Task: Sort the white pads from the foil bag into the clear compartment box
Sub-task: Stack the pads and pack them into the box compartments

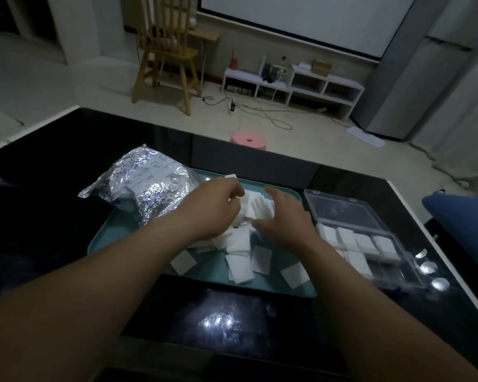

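Where we reach: white pads (257, 208) piled on tray (113, 238)
Left hand (218, 208): curled among pads, grip unclear
Right hand (284, 213): fingers spread

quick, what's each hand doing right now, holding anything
Left hand: fingers curled at the pads; whether it grips one cannot be told.
Right hand: open, fingers spread over the pads, holding nothing.

The room is dim and a little blue. The big white screen (301, 20) at the top is the brightest part. Small white lights shine back off the shiny black table (66, 216). The crinkly silver foil bag (149, 194) glints. The table edges bend at the sides. Far things look soft.
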The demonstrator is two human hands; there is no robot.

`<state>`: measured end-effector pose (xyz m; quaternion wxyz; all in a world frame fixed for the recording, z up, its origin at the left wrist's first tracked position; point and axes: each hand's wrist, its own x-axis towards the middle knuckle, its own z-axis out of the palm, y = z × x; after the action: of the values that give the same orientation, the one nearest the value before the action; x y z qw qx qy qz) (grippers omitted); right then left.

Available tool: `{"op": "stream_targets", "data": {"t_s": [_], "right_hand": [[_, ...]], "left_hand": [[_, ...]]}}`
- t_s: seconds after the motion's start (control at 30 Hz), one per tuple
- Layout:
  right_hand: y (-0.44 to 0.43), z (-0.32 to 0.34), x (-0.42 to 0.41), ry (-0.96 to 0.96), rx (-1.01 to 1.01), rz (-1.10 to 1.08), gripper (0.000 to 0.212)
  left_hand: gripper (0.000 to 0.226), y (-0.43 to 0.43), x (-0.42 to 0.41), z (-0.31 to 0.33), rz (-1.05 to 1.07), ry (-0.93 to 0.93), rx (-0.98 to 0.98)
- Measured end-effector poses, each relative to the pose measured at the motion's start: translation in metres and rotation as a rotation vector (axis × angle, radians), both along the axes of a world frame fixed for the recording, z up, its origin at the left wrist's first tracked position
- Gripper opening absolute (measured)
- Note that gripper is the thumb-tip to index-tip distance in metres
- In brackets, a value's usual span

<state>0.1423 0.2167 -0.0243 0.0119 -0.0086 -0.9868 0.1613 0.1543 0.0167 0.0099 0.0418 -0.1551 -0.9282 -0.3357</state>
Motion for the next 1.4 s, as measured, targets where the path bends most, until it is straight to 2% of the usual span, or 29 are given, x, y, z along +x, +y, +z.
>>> {"op": "stream_targets", "data": {"t_s": [0.07, 0.13, 0.23, 0.33, 0.43, 0.57, 0.63, 0.7, 0.83, 0.87, 0.93, 1.03, 1.13, 1.3, 1.4], "right_hand": [[-0.006, -0.004, -0.006, -0.015, -0.004, 0.007, 0.089], [-0.009, -0.006, -0.01, -0.053, 0.011, 0.015, 0.08], [-0.006, -0.007, -0.01, -0.079, 0.086, 0.001, 0.06], [-0.001, -0.001, -0.003, -0.102, 0.07, 0.022, 0.036], [0.006, 0.007, 0.01, -0.059, 0.02, 0.029, 0.017], [0.019, 0.016, 0.029, 0.13, -0.102, -0.058, 0.019], [0.024, 0.026, 0.036, 0.225, -0.265, -0.138, 0.023], [0.028, 0.036, 0.041, 0.248, -0.527, -0.223, 0.022], [0.025, 0.05, 0.052, -0.011, -1.287, -0.391, 0.017], [0.023, 0.052, 0.056, -0.066, -1.391, -0.403, 0.018], [0.019, 0.053, 0.063, -0.144, -1.479, -0.393, 0.019], [0.012, 0.05, 0.068, -0.184, -1.514, -0.368, 0.019], [0.006, 0.046, 0.068, -0.198, -1.477, -0.353, 0.017], [0.002, 0.039, 0.063, -0.144, -1.128, -0.291, 0.012], [0.006, 0.038, 0.059, -0.025, -1.081, -0.334, 0.008]], "left_hand": [[0.028, 0.005, -0.002, 0.001, -0.006, 0.009, 0.029], [0.027, 0.007, -0.002, 0.003, -0.017, 0.015, 0.043], [0.026, 0.007, -0.003, 0.004, -0.018, 0.015, 0.041], [0.025, 0.005, -0.001, 0.004, -0.017, 0.013, 0.029], [0.025, 0.005, 0.002, 0.003, -0.028, 0.004, 0.011], [0.027, 0.011, 0.009, -0.001, -0.034, -0.052, 0.007], [0.028, 0.017, 0.014, -0.002, -0.034, -0.087, 0.005], [0.028, 0.023, 0.018, -0.003, -0.035, -0.115, 0.037], [0.024, 0.033, 0.025, -0.001, -0.063, -0.214, 0.171], [0.023, 0.035, 0.027, 0.0, -0.068, -0.242, 0.212], [0.022, 0.039, 0.029, 0.002, -0.072, -0.27, 0.273], [0.02, 0.042, 0.03, 0.004, -0.068, -0.303, 0.341], [0.015, 0.042, 0.029, 0.0, -0.035, -0.262, 0.284], [0.013, 0.04, 0.024, -0.005, 0.005, -0.241, 0.225], [0.009, 0.037, 0.019, -0.009, 0.071, -0.279, 0.285]]}}
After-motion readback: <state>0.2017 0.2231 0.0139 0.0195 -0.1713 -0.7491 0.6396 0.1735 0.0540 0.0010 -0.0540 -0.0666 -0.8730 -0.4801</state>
